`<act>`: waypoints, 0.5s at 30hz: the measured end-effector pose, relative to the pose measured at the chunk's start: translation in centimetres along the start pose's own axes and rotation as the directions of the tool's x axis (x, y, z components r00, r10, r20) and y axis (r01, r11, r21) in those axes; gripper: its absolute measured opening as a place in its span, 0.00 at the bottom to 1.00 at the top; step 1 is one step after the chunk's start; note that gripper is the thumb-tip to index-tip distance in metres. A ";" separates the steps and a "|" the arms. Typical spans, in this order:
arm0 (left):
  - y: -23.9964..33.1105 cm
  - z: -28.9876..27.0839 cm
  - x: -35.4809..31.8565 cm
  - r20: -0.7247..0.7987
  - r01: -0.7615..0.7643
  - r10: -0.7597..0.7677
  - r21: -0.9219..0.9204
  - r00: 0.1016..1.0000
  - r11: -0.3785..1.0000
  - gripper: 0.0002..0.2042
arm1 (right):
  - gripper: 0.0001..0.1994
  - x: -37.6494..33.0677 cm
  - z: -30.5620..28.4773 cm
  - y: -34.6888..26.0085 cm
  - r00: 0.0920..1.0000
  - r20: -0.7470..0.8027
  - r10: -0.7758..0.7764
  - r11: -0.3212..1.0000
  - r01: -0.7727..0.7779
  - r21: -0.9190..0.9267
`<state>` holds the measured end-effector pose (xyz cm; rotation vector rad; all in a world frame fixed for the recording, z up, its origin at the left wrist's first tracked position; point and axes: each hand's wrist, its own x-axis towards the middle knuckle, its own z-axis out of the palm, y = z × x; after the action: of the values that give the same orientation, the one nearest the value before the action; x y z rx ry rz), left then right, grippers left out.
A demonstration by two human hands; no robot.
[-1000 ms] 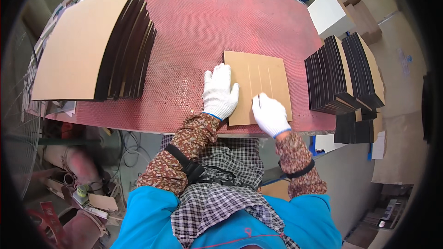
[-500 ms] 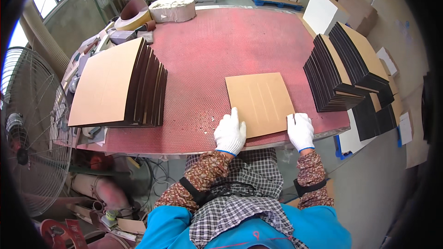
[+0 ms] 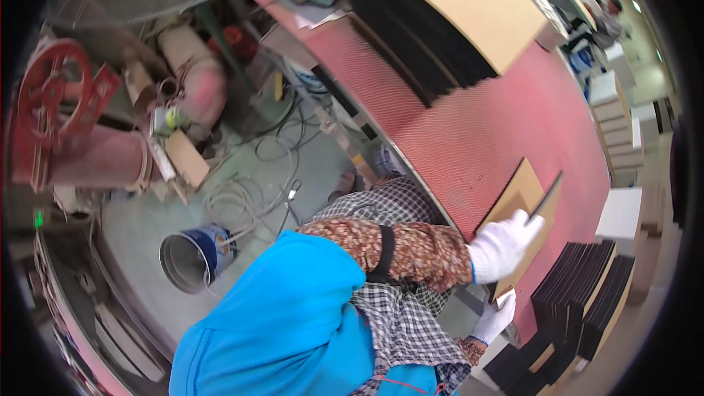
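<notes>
A tan board [image 3: 537, 243] with a dark edge is tilted up over the red table, near its front edge. My left hand [image 3: 506, 248], in a white glove, is closed around its dark edge. My right hand [image 3: 495, 318], also gloved, grips the board's near corner, its fingers partly hidden. Beside the tilted board a second tan surface [image 3: 510, 194] shows against the table; I cannot tell whether it is a separate board lying there.
Stacks of dark-edged boards stand on the red mat [image 3: 469, 132]: one stack [image 3: 418, 22] farther off, others [image 3: 572, 286] by my right hand. On the floor lie a blue bucket [image 3: 198, 253] and coiled hoses [image 3: 246, 202]. Red machinery [image 3: 81, 147] stands at left.
The view has swung left and tilted. The board that lay flat under both hands is now raised at an angle, and my left hand has moved onto its edge.
</notes>
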<state>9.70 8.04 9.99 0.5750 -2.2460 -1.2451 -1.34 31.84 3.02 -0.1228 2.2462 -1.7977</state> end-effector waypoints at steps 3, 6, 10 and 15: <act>1.6 -2.2 0.4 -0.151 -0.099 0.101 0.020 0.983 0.995 0.27 | 0.20 -0.1 0.5 -1.3 0.990 0.138 -0.039 0.984 0.014 0.180; 2.5 -6.7 1.3 -0.445 -0.320 0.293 0.016 0.846 0.947 0.23 | 0.18 -0.8 2.9 -6.1 0.838 0.294 -0.461 0.756 0.544 -0.364; 4.2 -15.3 1.8 -0.571 -0.256 0.351 0.243 0.742 0.936 0.20 | 0.23 -3.5 8.4 -14.4 0.759 0.204 -0.618 0.640 0.637 -0.429; 0.6 -25.4 2.2 -0.761 -0.270 0.310 0.183 0.570 0.945 0.07 | 0.19 -4.4 15.6 -21.7 0.466 0.429 -0.774 0.222 0.834 -0.506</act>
<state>23.42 -9.44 22.51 0.5823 -1.5144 -0.5754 4.79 13.13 21.60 -1.8193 2.8697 -0.9986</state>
